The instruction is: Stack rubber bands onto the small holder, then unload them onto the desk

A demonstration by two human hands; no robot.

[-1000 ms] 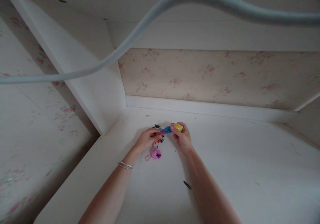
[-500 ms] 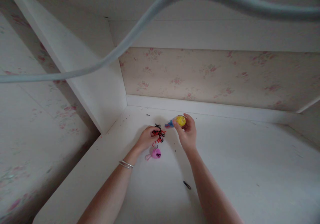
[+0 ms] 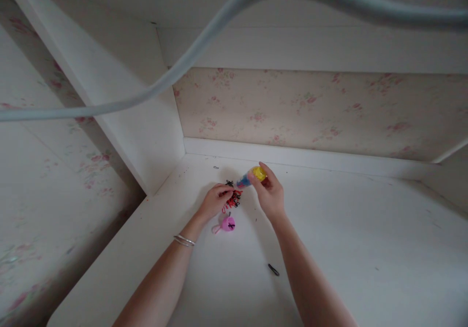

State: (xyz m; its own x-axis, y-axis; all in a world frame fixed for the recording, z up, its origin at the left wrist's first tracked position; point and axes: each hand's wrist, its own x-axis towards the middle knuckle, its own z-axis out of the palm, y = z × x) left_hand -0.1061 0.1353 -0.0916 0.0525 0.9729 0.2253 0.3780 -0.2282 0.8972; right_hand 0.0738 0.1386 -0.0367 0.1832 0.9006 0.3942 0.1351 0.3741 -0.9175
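Note:
My right hand [image 3: 271,196] is wrapped round a small clear container [image 3: 244,180] with a yellow end and blue and red content, tilted with its blue end down to the left. My left hand [image 3: 215,200] is pinched at that lower end, above a pile of small red and black elastic bands [image 3: 233,200]. What the left fingertips hold, if anything, is too small to make out. Nearer to me, a pink cap [image 3: 228,224] with a loop lies on its side, a black piece at its opening.
All this is on a white shelf board [image 3: 329,234] with a side panel at left and flowered wallpaper [image 3: 303,107] behind. A black band [image 3: 273,270] lies close to my right forearm. A thick pale cable [image 3: 204,39] crosses the upper view.
The container in my right hand has moved left and tilted more steeply, towards the pile. My left fingers have risen from among the bands and are pinched beside the container's lower end.

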